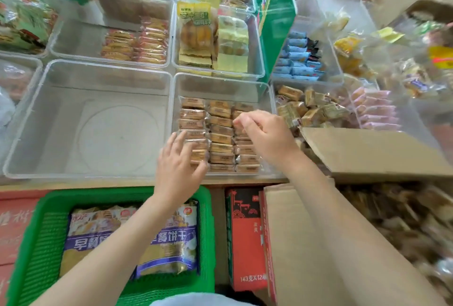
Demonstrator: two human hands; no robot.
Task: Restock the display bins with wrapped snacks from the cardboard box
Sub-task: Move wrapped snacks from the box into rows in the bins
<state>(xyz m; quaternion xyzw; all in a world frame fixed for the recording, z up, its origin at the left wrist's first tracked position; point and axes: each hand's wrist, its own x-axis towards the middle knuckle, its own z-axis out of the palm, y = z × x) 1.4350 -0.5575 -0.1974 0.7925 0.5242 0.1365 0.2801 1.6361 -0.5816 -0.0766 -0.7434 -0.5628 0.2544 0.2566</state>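
Note:
A clear display bin (221, 79) holds three neat columns of brown wrapped snacks (220, 139). My left hand (176, 166) lies over the near end of the left column, fingers spread and fairly straight on the packets. My right hand (267, 136) is over the right column, its fingers curled down and pinching a packet near the middle of that row. The open cardboard box (367, 151) stands at the right, its flap raised, with a blurred heap of brown wrapped snacks (404, 219) inside.
A large clear bin (105, 64) with nothing in it sits left of the stocked one. Other bins behind and to the right hold assorted snacks. Below the shelf edge are a green basket (44, 232) with a biscuit bag and a red carton (245, 239).

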